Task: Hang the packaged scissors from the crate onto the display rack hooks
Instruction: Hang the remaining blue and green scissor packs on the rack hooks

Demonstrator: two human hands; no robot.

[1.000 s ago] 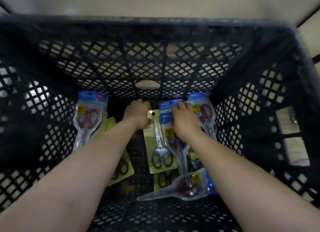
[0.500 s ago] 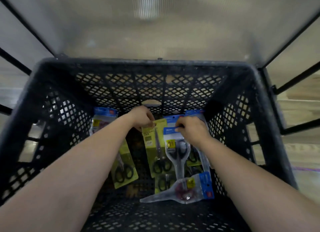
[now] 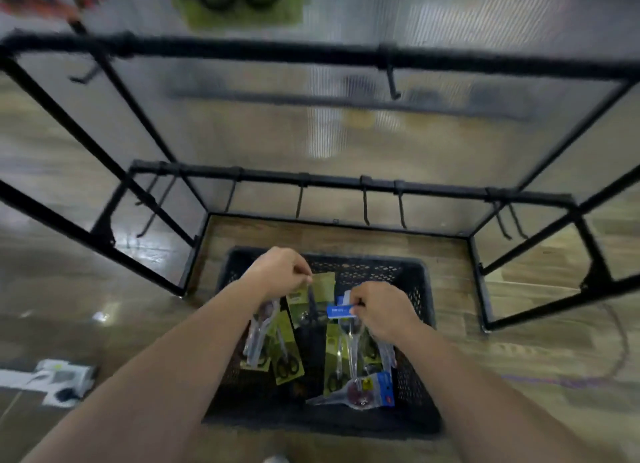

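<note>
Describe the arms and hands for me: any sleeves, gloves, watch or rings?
No sleeves: the left forearm and right forearm are bare down to the frame's lower edge. The left hand and right hand wear no gloves; neither wrist shows a watch or band. Rings: too blurred to tell.

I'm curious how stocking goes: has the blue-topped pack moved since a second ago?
Yes, upward: the blue-topped pack lay low inside the crate; now the right hand holds it near the rim.

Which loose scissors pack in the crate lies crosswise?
The blue-carded pack at the crate's near end: its blades point left, while the other packs run lengthwise.
</note>
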